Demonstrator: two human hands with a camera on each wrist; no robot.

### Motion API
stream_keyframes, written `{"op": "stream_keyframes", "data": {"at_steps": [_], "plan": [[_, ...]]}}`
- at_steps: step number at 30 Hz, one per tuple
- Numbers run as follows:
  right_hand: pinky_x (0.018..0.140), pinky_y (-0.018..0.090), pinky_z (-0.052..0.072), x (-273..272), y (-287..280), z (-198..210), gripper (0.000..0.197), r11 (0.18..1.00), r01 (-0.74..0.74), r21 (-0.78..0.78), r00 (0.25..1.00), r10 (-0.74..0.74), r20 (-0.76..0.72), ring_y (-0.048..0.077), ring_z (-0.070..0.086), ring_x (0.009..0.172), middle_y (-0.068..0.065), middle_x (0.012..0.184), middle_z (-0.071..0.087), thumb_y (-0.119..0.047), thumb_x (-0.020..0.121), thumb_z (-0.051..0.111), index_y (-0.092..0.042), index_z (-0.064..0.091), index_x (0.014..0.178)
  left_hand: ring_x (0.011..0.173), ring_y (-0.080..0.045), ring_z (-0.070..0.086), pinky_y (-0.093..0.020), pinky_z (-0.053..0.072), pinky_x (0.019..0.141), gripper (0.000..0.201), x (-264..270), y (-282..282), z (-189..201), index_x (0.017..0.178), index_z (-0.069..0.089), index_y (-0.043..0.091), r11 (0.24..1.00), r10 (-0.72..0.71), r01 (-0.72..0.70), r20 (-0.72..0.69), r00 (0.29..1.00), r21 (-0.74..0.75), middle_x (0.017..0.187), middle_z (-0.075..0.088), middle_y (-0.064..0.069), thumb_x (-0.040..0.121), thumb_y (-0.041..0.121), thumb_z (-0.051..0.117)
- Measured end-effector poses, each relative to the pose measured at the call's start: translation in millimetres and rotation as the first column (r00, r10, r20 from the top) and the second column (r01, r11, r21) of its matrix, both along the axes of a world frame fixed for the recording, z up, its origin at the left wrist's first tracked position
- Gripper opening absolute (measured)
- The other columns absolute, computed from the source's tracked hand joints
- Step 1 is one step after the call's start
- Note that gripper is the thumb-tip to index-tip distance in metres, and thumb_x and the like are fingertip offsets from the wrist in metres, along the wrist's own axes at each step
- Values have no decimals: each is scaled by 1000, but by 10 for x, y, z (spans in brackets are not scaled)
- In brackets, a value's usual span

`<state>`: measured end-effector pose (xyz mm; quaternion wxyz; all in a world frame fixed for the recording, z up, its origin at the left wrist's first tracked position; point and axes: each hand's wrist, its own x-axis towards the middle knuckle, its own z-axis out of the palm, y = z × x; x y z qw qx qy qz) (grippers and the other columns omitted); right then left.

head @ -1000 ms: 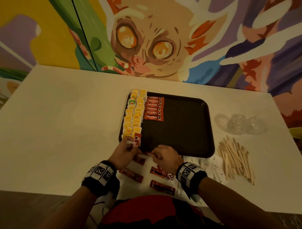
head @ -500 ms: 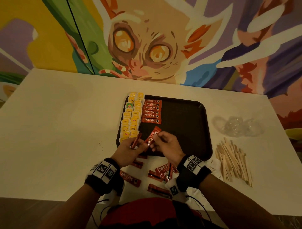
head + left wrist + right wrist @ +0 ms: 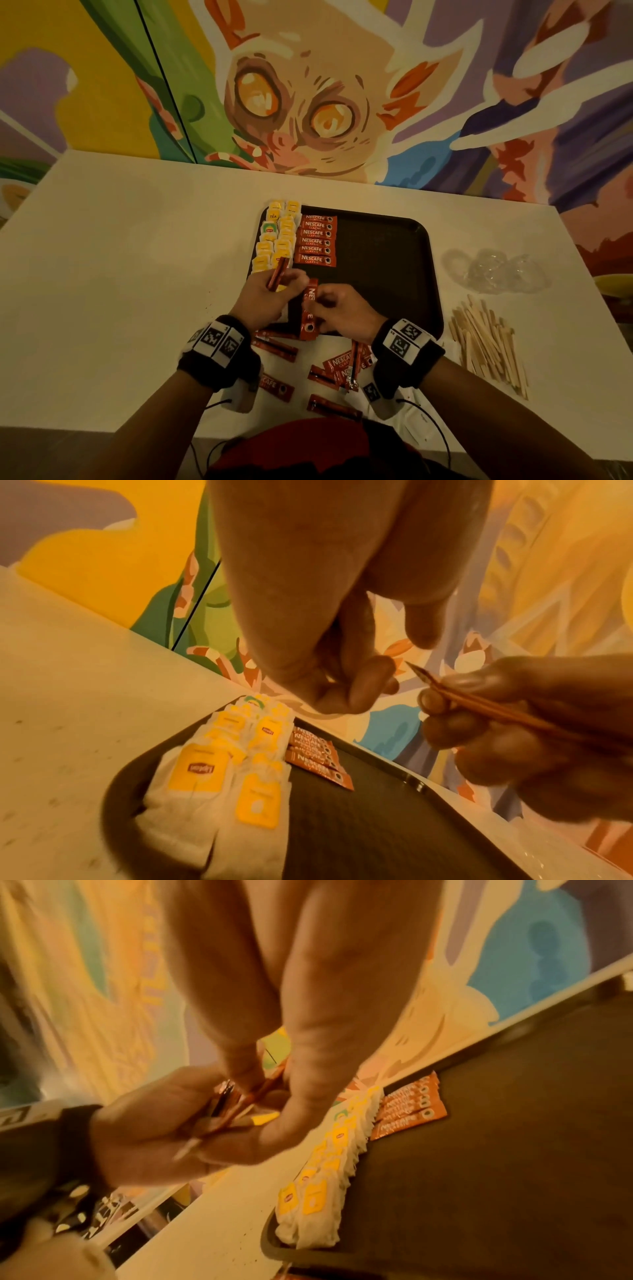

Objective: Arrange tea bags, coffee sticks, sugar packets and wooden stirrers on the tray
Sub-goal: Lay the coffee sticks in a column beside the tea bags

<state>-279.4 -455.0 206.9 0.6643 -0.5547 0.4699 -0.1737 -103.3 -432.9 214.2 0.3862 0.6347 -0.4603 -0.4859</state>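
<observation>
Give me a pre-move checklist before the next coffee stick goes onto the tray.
1. Stick held in right hand: ok, it pinches one red stick above the tray's near edge.
2. Left hand load secure: ok, it grips a bunch of sticks.
3. Space below the coffee row: ok, bare tray there.
4. Tea bags in order: ok, two columns along the tray's left side.
5. Held stick turned like the row: not ok, it points lengthwise toward the wall; the row lies crosswise.
6. Stirrers on tray: not ok, on the table.

coffee sticks [image 3: 317, 240] read "nescafe classic"; tea bags [image 3: 278, 236] probably "lipton".
</observation>
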Motion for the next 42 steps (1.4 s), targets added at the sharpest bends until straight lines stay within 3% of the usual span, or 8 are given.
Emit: {"op": "stream_keyframes", "data": {"at_steps": [4, 8, 16, 19, 23, 30, 36, 42], "plan": [[76, 40, 60, 4, -48, 43, 15, 995, -82, -48, 996, 80, -49, 19, 69, 81, 13, 97, 69, -18, 95, 63, -5, 67, 102, 74, 4, 64, -13, 44, 69, 5, 63, -126, 8, 84, 76, 19, 994, -94, 100, 113, 989, -46, 80, 72, 12, 85, 20, 71], [62, 21, 55, -64, -92, 61, 14, 997, -62, -53, 996, 58, -63, 7, 66, 69, 2, 91, 70, -19, 95, 63, -10, 69, 103, 54, 4, 59, -14, 42, 57, 8, 102, -172, -25, 78, 74, 19, 999, 28, -25, 81, 996, -39, 63, 67, 14, 85, 19, 71], [71, 24, 59, -158, -212, -10, 21, 971, 217, 100, 968, -227, 107, 18, 72, 82, 13, 99, 70, 1, 87, 67, -1, 66, 107, 67, -9, 62, -29, 50, 69, 8, 87, -239, -110, 83, 74, 14, 943, 329, -326, -45, 943, 68, 75, 69, 3, 85, 22, 72], [73, 25, 59, -150, -308, -64, 23, 941, 325, 95, 940, -332, 82, 16, 72, 83, 12, 104, 70, -1, 85, 70, -6, 66, 107, 65, -12, 62, -26, 50, 62, 11, 92, -249, -136, 80, 72, 17, 936, 342, -336, -41, 939, 104, 74, 68, 1, 86, 25, 70], [79, 29, 59, -159, -497, -207, 18, 899, 437, 28, 899, -437, -20, 17, 70, 88, 9, 108, 69, -4, 87, 69, -12, 69, 104, 70, -18, 64, -34, 53, 70, 20, 160, -239, -231, 71, 70, 20, 938, 316, -321, 58, 947, 131, 72, 69, 1, 88, 32, 68], [82, 36, 61, -117, -778, -536, 13, 864, 499, -69, 810, -493, -318, 15, 71, 85, 2, 96, 71, -8, 87, 70, -21, 71, 91, 72, -21, 63, -40, 53, 68, 24, 222, -93, -271, 73, 70, 11, 951, 247, -259, 92, 965, 169, 76, 69, -8, 88, 29, 67], [81, 31, 60, -14, -891, -592, 9, 859, 510, -36, 777, -478, -410, 16, 70, 81, 2, 87, 68, -8, 88, 70, -17, 69, 90, 75, -21, 66, -25, 49, 64, 26, 271, -24, -273, 72, 70, 10, 965, 206, -225, 139, 969, 134, 75, 71, -5, 89, 30, 66], [73, 29, 61, 61, -949, -663, 11, 851, 519, -80, 724, -488, -488, 14, 69, 71, 3, 78, 67, -11, 87, 71, -11, 69, 98, 77, -19, 67, -27, 51, 68, 23, 314, -15, -273, 74, 71, 13, 968, 203, -220, 139, 969, 121, 76, 72, -1, 88, 32, 67]]}}
